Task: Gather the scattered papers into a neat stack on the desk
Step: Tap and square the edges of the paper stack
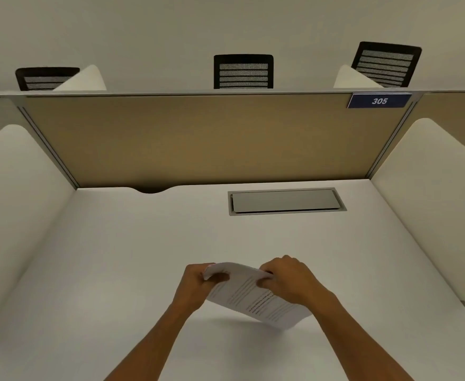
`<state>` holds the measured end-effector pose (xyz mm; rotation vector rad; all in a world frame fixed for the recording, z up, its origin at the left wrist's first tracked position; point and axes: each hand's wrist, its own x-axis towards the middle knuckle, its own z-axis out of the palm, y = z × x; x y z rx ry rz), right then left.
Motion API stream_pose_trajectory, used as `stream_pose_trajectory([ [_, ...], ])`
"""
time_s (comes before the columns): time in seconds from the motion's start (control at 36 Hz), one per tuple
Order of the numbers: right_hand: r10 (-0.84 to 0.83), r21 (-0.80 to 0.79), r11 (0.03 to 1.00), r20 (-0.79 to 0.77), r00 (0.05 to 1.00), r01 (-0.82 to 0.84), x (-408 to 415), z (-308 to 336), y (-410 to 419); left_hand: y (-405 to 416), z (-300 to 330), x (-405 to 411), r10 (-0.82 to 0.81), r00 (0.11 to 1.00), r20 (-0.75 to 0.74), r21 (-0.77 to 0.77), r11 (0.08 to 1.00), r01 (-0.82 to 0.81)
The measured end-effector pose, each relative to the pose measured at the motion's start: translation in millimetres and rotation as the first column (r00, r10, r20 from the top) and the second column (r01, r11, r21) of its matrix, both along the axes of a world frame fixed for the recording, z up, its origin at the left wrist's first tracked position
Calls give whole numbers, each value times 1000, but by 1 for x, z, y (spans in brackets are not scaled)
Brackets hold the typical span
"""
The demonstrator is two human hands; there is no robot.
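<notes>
Head view shows us holding the papers (253, 294) in both hands above the white tabletop (115, 257), near its front middle. Our left hand (195, 284) is closed on the far left corner of the bundle, and our right hand (289, 281) is closed on the far right corner, thumbs on the printed side and the other fingers behind. We grip along one short edge so that the sheets hang from it, tilted, with the lower right corner dipping toward the tabletop; a soft shadow lies under that corner, and we cannot tell whether it touches. Held this way, we judge, the loose sheets can slide down against one another and square up when the free edge is tapped on the surface. The top edge curls a little between our hands, which suggests several thin sheets, not one.

No other sheet lies anywhere on the tabletop that we can see, so the gathering looks done and the squaring and laying down remain. Beyond the papers sit a closed grey cable hatch (286, 201) and a tan divider panel (212, 138) with a blue number plate (379, 101).
</notes>
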<state>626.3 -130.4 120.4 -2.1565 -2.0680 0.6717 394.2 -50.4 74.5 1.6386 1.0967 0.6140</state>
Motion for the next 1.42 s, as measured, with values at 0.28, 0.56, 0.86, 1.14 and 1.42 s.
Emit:
stream_pose_trajectory([
  [0.28,-370,-163,929,-447,814,333,62,-28,-49,-12,-18,-29,306,952,14,-215,930,-296],
  [0.56,-499,-271,780,-813,300,563,25,-74,-64,-20,-30,-33,449,893,19,-297,856,-424],
  [0.86,-526,-285,735,-813,250,616,9,-96,-64,-21,-42,-50,346,938,17,-264,907,-330],
  [1.14,-520,-300,702,-836,176,646,10,-102,-68,-23,-49,-49,294,955,34,-236,931,-278],
  [1.42,-447,-226,768,-859,250,599,11,-100,-69,-26,-56,-55,240,970,30,-207,951,-229],
])
